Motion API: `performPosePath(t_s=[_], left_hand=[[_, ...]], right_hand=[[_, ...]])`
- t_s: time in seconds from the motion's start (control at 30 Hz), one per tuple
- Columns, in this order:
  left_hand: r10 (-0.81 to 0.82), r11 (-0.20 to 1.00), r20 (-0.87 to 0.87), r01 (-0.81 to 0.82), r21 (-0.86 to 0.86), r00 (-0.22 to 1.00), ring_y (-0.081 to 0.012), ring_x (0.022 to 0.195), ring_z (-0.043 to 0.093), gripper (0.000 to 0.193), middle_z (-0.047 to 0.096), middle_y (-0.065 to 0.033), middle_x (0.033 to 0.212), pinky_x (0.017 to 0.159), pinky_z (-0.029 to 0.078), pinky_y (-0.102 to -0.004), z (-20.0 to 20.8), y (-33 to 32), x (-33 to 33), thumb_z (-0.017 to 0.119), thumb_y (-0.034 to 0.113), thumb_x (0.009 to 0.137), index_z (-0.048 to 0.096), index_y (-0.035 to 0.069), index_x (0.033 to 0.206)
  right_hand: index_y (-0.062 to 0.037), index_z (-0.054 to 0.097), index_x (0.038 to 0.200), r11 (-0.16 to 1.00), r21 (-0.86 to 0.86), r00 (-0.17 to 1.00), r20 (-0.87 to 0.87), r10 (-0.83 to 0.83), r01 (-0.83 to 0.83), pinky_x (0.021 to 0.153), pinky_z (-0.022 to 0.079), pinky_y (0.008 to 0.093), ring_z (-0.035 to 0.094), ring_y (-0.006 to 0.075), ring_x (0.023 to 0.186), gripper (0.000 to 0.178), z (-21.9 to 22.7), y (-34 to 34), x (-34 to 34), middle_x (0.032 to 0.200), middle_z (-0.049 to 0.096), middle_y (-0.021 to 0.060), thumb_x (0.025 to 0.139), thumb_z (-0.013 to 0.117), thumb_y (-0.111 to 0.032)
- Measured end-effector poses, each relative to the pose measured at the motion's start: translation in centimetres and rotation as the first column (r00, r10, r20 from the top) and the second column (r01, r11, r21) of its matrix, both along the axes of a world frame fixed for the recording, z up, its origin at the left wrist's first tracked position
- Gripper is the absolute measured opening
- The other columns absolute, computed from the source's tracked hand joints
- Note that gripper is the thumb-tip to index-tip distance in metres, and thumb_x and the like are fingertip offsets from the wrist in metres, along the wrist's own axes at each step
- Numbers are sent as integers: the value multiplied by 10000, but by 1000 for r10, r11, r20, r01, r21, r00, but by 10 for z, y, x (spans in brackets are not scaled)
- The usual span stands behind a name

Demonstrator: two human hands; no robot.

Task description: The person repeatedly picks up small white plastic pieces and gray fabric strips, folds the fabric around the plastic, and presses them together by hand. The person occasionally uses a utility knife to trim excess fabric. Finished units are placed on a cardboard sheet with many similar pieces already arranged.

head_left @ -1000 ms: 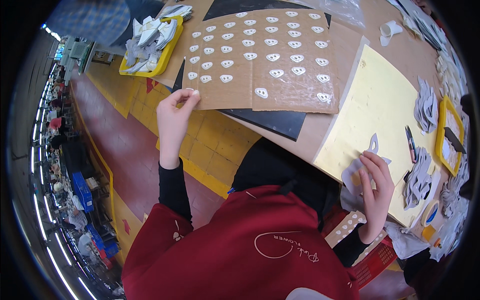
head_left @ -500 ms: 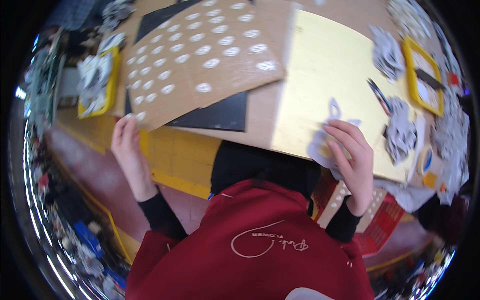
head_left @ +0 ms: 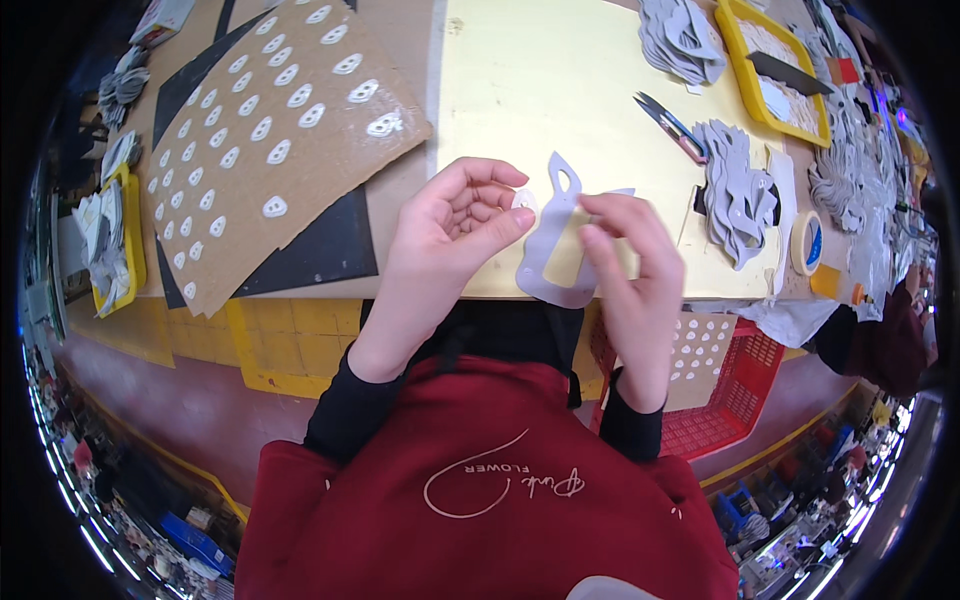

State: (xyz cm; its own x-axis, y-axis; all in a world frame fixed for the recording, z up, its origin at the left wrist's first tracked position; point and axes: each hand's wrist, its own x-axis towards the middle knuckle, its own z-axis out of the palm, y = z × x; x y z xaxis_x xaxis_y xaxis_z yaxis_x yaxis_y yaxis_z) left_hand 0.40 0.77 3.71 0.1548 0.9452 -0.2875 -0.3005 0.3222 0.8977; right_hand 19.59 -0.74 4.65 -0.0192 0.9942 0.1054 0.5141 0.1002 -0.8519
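Between the thumb and fingers of my left hand (head_left: 455,220) is a small white oval patch (head_left: 525,203), held at the edge of a grey U-shaped cut-out piece (head_left: 545,240). That piece has a pointed loop at its top and lies over the pale yellow sheet (head_left: 530,80). My right hand (head_left: 640,260) pinches its right arm, and the fingers partly cover it. To the left, a brown cardboard sheet (head_left: 335,185) carries rows of similar white patches. It rests on a black board (head_left: 325,245).
Thread snips (head_left: 672,128) lie right of my hands, beside stacked grey pieces (head_left: 738,190) and a tape roll (head_left: 806,243). Yellow trays stand at far right (head_left: 735,50) and far left (head_left: 135,235). A red crate (head_left: 740,390) sits below the table edge.
My left hand has come right from the cardboard's lower corner, bringing a white patch to the grey piece. My right hand still has the grey piece. The whole view has shifted.
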Motion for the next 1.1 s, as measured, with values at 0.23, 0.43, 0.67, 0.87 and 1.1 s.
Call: performPosePath(t_s=[0.23, 0.43, 0.67, 0.87, 1.1], left_hand=[[-93, 996, -251, 92, -14, 963, -21, 797, 547, 366, 637, 16, 916, 729, 434, -186, -8, 5, 2, 750, 84, 899, 589, 43, 1225], [142, 921, -780, 207, 329, 609, -218, 1007, 566, 330, 630, -43, 1103, 842, 462, -335, -15, 1, -7, 773, 160, 849, 668, 112, 1159], [330, 791, -917, 464, 399, 224, -254, 1191, 459, 229, 576, -5, 1242, 965, 322, -436, -27, -9, -14, 725, 273, 880, 740, 242, 1107], [321, 802, -927, 466, 374, 192, -236, 1208, 439, 231, 560, -1, 1253, 960, 266, -477, -26, -14, -7, 712, 342, 888, 738, 270, 1105], [296, 810, -931, 461, 364, 216, -251, 1231, 435, 225, 553, -22, 1258, 965, 264, -479, -22, -11, -2, 709, 343, 897, 749, 208, 1073]], right_hand=[[-34, 707, 912, 999, 9, 997, -64, 53, -52, 865, 468, 361, 580, 275, 982, 85, -19, 23, -24, 1022, 639, 102, 841, 736, -72], [-44, 701, 834, 995, 22, 990, 107, 96, -99, 861, 452, 386, 492, 303, 1022, 67, -29, 38, -29, 1106, 611, 99, 793, 750, -66], [-72, 699, 830, 988, 151, 949, 315, -20, -29, 872, 449, 399, 474, 327, 1054, 107, -41, 39, -42, 1136, 579, 95, 769, 786, -80], [-95, 713, 907, 993, 114, 951, 305, -52, 18, 876, 448, 382, 484, 304, 1054, 178, -32, 40, -29, 1128, 578, 79, 755, 803, -77], [-81, 721, 983, 989, 130, 969, 226, -102, 74, 891, 445, 363, 521, 267, 1028, 156, -22, 41, -8, 1094, 624, 75, 836, 766, -108]])
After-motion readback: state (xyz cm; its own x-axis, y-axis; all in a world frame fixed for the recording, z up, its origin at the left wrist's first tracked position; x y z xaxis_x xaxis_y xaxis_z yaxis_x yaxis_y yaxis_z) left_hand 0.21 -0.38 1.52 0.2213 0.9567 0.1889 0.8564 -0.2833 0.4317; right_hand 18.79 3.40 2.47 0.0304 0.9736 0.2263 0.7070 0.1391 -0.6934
